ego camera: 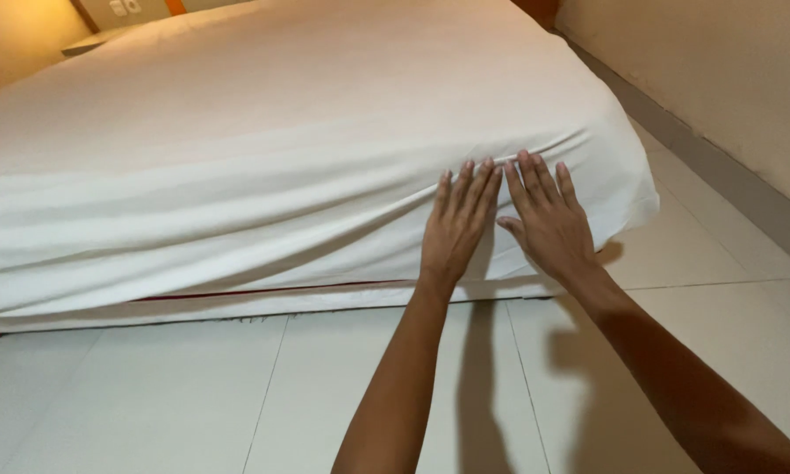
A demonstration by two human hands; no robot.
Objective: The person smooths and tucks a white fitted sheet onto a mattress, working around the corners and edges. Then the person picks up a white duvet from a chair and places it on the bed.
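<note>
- Head view: the left hand [456,224] lies flat, palm down, fingers straight and close together, pressed on the white sheet [263,149] where it hangs over the side of the mattress [237,303]
- The right hand [549,219] lies just beside it, also flat with fingers slightly fanned; the index fingertips nearly meet at the upper edge of the mattress side, and neither hand is closed on anything
- The sheet covers the whole bed top and drapes down the near side, close to the corner [642,204] on the right; long loose folds run leftward from under the hands, and a thin red strip [263,290] of the bed shows below the hem
- The pale tiled floor [175,395] lies beneath both forearms, and a beige wall [720,79] with a grey skirting runs along the right; a small ledge [92,41] stands at the far head of the bed
- Judged risk: with flat palms only, the cloth may slide under the pressure and bunch into fresh creases, since nothing pins it
- Judged risk: the corner flap hangs loose, so a push towards it could drag the sheet off the mattress edge
- Judged risk: the slack to the left could sag lower and touch the floor
</note>
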